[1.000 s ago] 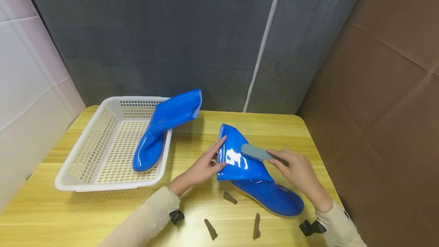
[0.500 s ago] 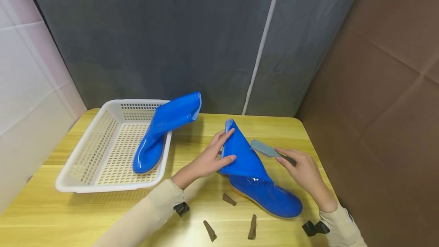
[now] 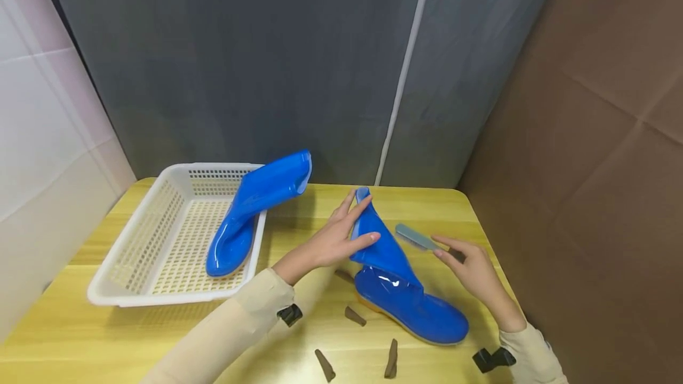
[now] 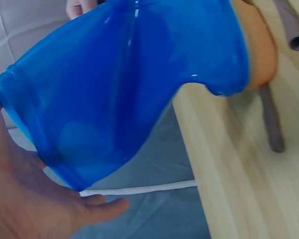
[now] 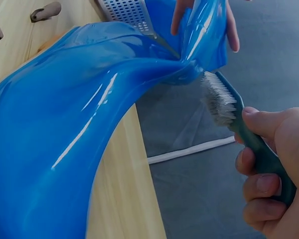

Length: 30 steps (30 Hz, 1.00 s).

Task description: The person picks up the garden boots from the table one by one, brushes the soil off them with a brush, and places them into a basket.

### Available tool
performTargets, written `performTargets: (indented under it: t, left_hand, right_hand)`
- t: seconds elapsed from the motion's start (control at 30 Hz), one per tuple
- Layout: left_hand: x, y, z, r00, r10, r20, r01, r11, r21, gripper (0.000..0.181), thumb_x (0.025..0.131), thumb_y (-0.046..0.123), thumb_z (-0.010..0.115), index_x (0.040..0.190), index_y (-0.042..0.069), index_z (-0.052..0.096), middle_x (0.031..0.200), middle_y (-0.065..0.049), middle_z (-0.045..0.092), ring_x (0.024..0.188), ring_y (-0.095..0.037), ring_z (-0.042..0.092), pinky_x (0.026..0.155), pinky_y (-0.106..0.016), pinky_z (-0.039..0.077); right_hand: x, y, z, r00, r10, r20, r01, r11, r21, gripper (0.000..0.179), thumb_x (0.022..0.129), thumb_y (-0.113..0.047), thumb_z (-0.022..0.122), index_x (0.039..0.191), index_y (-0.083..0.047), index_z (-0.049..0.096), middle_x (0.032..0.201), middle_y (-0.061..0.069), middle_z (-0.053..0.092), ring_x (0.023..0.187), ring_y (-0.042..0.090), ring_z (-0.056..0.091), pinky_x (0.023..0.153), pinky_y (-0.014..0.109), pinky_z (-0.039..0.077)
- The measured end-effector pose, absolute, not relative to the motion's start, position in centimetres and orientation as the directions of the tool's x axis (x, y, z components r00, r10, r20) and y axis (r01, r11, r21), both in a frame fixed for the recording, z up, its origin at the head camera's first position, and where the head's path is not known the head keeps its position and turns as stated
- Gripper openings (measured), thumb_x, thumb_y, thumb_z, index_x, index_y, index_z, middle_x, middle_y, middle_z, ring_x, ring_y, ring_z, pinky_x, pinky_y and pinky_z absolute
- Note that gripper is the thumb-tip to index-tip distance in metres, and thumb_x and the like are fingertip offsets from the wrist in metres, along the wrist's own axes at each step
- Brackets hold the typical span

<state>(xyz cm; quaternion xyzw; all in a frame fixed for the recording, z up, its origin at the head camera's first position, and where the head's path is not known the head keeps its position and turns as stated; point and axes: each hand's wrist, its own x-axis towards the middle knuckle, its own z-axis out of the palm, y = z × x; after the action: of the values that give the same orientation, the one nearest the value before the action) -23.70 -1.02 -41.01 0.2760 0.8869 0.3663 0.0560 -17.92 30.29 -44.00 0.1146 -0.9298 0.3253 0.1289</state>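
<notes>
A blue rain boot (image 3: 411, 307) with a tan sole stands on the wooden table, its shaft tilted and creased at the ankle. My left hand (image 3: 333, 239) grips the top of the shaft, thumb on the near side and fingers on the far side of the rim; the left wrist view shows the same hand (image 4: 35, 194) at the boot opening. My right hand (image 3: 469, 268) holds a grey-green scrubbing brush (image 3: 415, 236) by its handle, to the right of the shaft. In the right wrist view the white bristles (image 5: 220, 99) face the boot, close to it.
A white perforated basket (image 3: 128, 218) stands at the left, with a second blue boot (image 3: 251, 206) leaning over its right rim. Several brown rolled pieces (image 3: 392, 359) lie before and beside the standing boot. A dark grey panel (image 3: 240, 64) rises behind the table.
My left hand has turned and pushed the boot shaft over to the right. The brush has come off the shaft and moved right, leaving a gap in the head view.
</notes>
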Motion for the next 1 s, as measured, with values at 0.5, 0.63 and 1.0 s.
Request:
performTargets:
  t: [0.5,0.63,1.0]
  left_hand:
    - [-24.4,1.0,-37.7,-0.771,0.636,0.041,0.495,0.557,0.667,0.091,0.089,0.059,0.060,0.158,0.043,0.002,0.166,0.005,-0.024,0.154,-0.041,0.011,0.111,-0.068,0.034]
    - [-24.7,1.2,-37.3,-0.730,0.682,0.039,0.523,0.521,0.675,0.093,0.089,0.058,0.061,0.157,0.043,0.000,0.166,0.006,-0.023,0.155,-0.040,0.011,0.111,-0.067,0.035]
    - [-26.9,1.7,-36.9,-0.625,0.779,0.053,0.597,0.434,0.675,0.090,0.088,0.049,0.063,0.159,0.037,0.009,0.169,0.003,-0.010,0.156,-0.037,0.012,0.115,-0.066,0.031]
  right_hand:
    - [-18.2,31.8,-45.0,-0.965,-0.071,0.251,-0.220,0.739,-0.637,0.038,0.096,-0.032,0.064,0.129,-0.012,0.067,0.061,-0.004,0.046,0.051,0.006,0.040,0.047,0.024,0.037]
    - [-18.1,32.1,-44.8,-0.968,-0.055,0.244,-0.199,0.758,-0.621,0.039,0.097,-0.033,0.063,0.130,-0.013,0.066,0.063,0.000,0.051,0.050,0.007,0.040,0.046,0.025,0.037]
    - [-18.1,32.8,-44.6,-0.964,-0.032,0.264,-0.192,0.773,-0.605,0.038,0.096,-0.033,0.064,0.129,-0.014,0.067,0.063,-0.003,0.050,0.051,0.007,0.040,0.046,0.025,0.035]
